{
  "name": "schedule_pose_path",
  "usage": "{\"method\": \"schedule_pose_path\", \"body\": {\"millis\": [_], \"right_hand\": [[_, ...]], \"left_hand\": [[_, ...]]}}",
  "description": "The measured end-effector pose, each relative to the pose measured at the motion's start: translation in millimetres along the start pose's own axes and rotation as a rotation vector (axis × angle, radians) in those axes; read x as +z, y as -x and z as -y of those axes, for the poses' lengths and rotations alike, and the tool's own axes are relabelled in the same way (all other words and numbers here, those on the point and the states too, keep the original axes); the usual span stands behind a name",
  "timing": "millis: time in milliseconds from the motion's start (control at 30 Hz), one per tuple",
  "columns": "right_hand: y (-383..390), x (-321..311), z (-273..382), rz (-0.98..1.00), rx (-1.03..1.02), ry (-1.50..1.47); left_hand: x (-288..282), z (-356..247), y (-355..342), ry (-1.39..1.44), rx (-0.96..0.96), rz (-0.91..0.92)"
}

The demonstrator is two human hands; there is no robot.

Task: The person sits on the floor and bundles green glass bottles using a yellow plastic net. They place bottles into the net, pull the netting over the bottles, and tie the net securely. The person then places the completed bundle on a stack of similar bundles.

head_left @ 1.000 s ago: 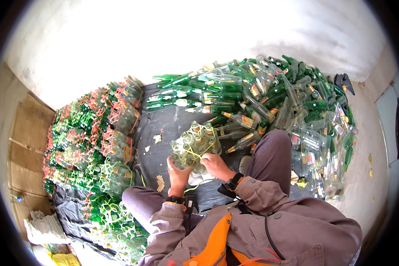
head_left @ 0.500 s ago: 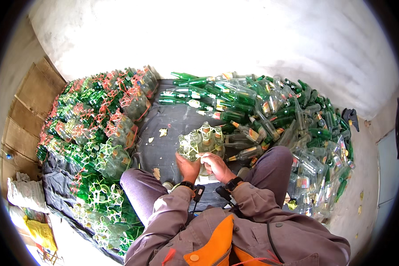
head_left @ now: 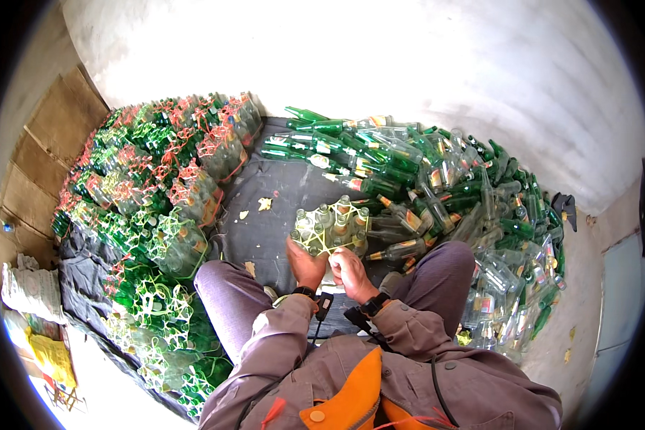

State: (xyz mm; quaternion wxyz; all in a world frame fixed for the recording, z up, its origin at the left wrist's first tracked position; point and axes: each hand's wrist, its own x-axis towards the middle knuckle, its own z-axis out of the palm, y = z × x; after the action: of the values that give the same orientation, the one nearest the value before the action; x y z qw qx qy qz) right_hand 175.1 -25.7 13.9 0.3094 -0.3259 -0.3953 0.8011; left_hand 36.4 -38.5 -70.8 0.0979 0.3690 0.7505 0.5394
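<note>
A bundle of clear glass bottles (head_left: 339, 231) stands upright between my knees, a pale yellow-green plastic strap (head_left: 322, 243) laced around and between the necks. My left hand (head_left: 307, 266) is curled against the bundle's near left side, its fingertips partly hidden by the bottles. Close beside it, my right hand (head_left: 352, 274) is closed in a fist at the near edge, where the strap comes toward me. The strap's end inside that fist is hidden.
Strapped bundles of green and clear bottles (head_left: 168, 236) crowd the left on a dark ground sheet (head_left: 247, 240). Loose bottles (head_left: 437, 186) lie heaped from the far side round to the right. Cardboard (head_left: 39, 165) leans at far left; a white wall (head_left: 337, 57) rises behind.
My right hand has gone from a pinch at the strap to a tighter fist, slightly turned. The left hand stays at the bundle. The whole view has shifted a little.
</note>
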Motion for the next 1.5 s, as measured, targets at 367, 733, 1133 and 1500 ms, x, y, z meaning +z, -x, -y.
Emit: {"method": "schedule_pose_path", "body": {"millis": [367, 733, 1133, 1500], "right_hand": [[7.3, 1.6, 7.6, 0.013, 0.018, 0.080], [7.8, -1.4, 14.2, -0.019, 0.001, 0.015], [0.4, -5.5, 18.3, -0.097, -0.002, -0.145], [-9.3, -8.1, 32.5, -0.174, 0.001, -0.213]], "left_hand": [[-2.7, 3.8, -7.1, -0.053, 0.041, -0.038], [-18.0, -4.7, -6.5, -0.160, -0.074, 0.071], [-43.3, -60.9, 8.7, -0.468, 0.459, 0.126], [-29.3, -50.4, -1.6, -0.385, 0.398, 0.207]]}}
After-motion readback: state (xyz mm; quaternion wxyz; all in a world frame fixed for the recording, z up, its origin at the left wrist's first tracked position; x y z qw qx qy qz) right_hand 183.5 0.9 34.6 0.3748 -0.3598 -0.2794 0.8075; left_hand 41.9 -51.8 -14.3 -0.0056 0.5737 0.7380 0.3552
